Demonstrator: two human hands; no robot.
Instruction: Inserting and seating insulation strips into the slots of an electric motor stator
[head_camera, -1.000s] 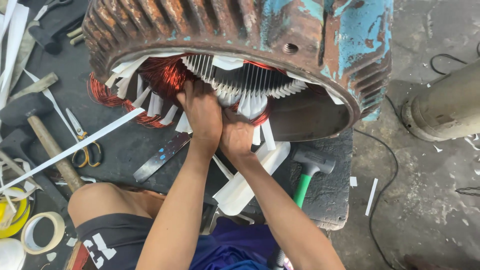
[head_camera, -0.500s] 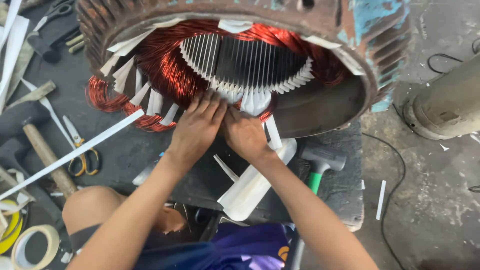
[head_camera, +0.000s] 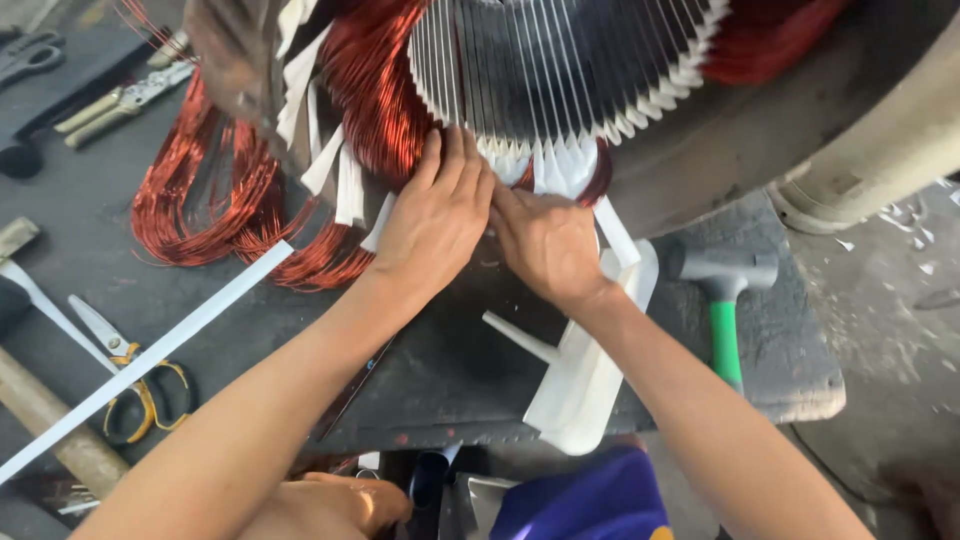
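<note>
Since half a second ago your view has closed in, and both hands sit lower on the motor core (head_camera: 560, 60). Your left hand (head_camera: 437, 225) lies spread flat on the copper winding (head_camera: 375, 95), while your right hand (head_camera: 548, 245) pinches a white paper strip (head_camera: 565, 165) at the slots. Grip that thin, easily creased paper near its base; the stiff, springy wire's coating scratches easily.
</note>
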